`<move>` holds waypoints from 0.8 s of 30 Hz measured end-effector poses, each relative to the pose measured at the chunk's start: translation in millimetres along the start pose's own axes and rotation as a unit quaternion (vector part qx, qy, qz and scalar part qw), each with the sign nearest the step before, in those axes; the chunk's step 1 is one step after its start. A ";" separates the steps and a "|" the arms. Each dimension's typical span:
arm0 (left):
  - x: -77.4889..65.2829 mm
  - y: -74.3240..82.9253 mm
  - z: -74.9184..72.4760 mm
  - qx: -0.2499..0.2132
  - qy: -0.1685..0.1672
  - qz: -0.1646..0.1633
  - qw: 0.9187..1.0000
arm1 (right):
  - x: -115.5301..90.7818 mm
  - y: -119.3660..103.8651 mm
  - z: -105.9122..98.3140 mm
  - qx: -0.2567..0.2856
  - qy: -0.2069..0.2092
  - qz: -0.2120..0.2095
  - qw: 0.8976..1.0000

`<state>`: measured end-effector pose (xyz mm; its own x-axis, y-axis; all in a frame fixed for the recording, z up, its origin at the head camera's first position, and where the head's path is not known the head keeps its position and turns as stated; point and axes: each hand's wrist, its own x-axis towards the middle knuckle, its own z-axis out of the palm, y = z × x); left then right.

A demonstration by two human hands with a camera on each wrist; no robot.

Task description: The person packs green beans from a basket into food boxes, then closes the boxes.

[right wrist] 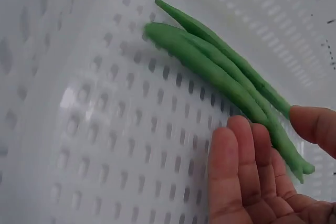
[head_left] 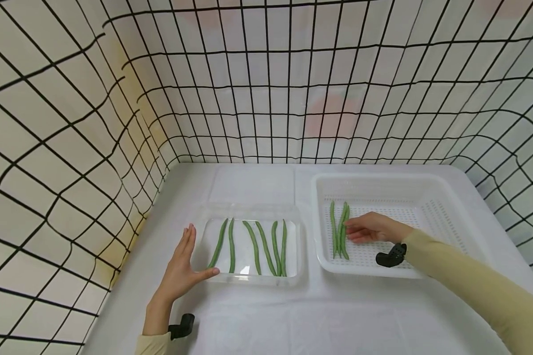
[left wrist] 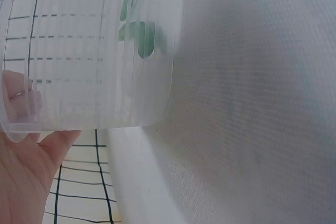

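Observation:
My left hand rests at the left front corner of a clear plastic container, its thumb along the near edge and its fingers straight. Several green beans lie lengthwise, side by side, on the container's floor. Inside a white perforated basket, my right hand is at a small group of green beans near the left wall. Seen from the right wrist, the thumb touches one bean's end, and the fairly straight fingers lie along the other side of the group.
Black wire grid panels border the left, back and right sides. A white cloth covers the table. The basket stands right of the container, with a narrow gap between them.

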<state>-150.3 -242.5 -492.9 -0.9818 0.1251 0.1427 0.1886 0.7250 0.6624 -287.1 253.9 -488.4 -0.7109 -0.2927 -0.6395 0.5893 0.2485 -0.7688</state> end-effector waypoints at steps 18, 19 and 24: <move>-0.1 -2.7 1.0 -0.002 0.005 0.005 1.000 | 14.9 -13.3 24.9 -0.084 0.056 -0.025 0.995; -0.1 -2.9 1.2 -0.002 0.004 0.004 1.000 | 15.0 -12.7 24.2 -0.080 0.052 -0.028 0.995; 0.6 -2.0 -0.1 0.001 0.004 0.007 1.000 | 8.6 -12.4 19.5 -0.052 0.033 -0.041 0.997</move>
<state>-151.2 -244.0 -494.1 -0.9788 0.1294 0.1586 0.2025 0.7250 0.6583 -293.1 230.3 -484.5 -0.7806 -0.2550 -0.5706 0.4881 0.3215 -0.8114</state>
